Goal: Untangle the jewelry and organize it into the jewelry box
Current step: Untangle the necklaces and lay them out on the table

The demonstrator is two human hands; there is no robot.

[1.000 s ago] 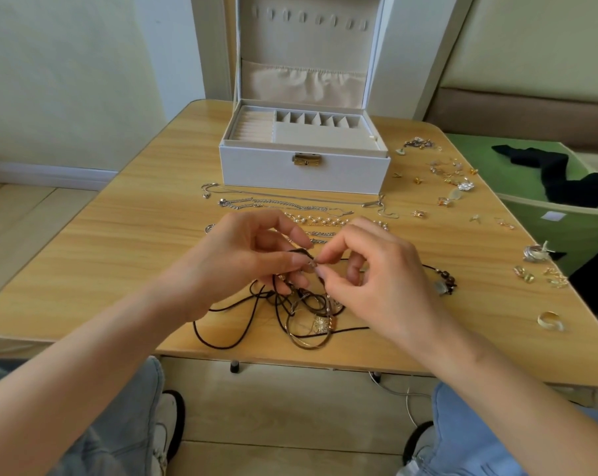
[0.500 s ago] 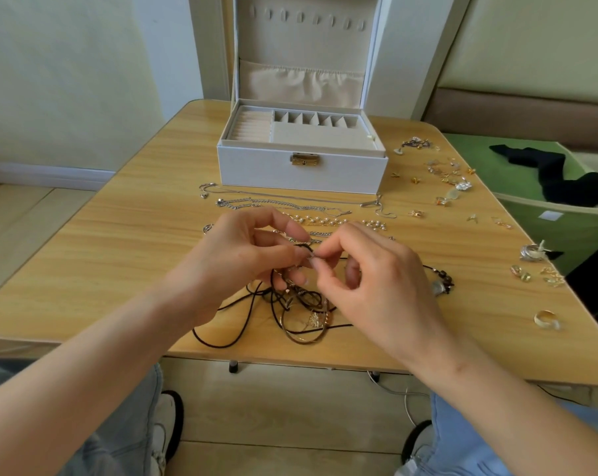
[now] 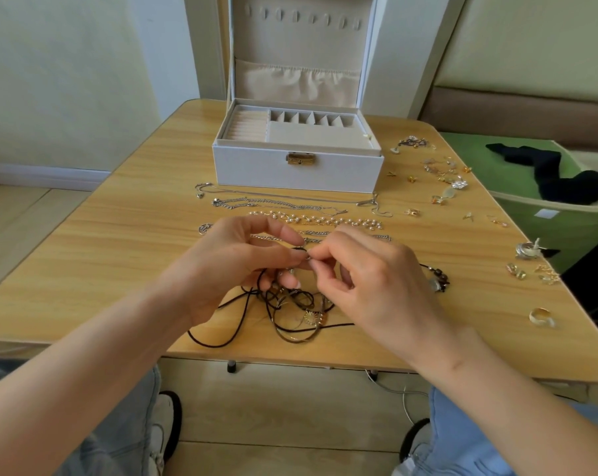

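Wood-grain worktop (image 3: 102, 255), set against a pale wall, tan floor below. Item one: white jewelry box (image 3: 342, 173) at the far middle, lid upright, brass latch facing the person, beige tray compartments showing nothing but one tiny pale item at the right edge. Item two: laid in rows just in front of the box, well apart from the tangle, two silver chains (image 3: 266, 202), a pearl strand (image 3: 325, 219) and a link chain partly hidden behind the fingers. Item three: tangle of black cords (image 3: 256, 305) at the near middle, lying on the worktop with a thin gold hoop (image 3: 297, 336) and a sunburst pendant (image 3: 312, 317) caught in it; one cord runs right to a dark beaded pendant (image 3: 440, 280). Item four: loose earrings (image 3: 445, 173) scattered at the right, a silver ear cuff (image 3: 527, 250) and a gold ring (image 3: 541, 317) near the right edge. Left hand (image 3: 236, 266): thumb and forefinger pinched on a small metal piece (image 3: 307, 257) of the tangle, other fingers curled under, forearm coming in from the lower left. Right hand (image 3: 376, 283): back to the camera, fingertips pinched on the same piece, meeting the left fingertips above the tangle, forearm coming in from the lower right. Against the frames of the past second: both hands hold the same pinch at nearly the same spot, and the tangle, rows and box lie as before. Beside the worktop, right: green bin (image 3: 517, 214) with black cloth (image 3: 548, 176) on it.
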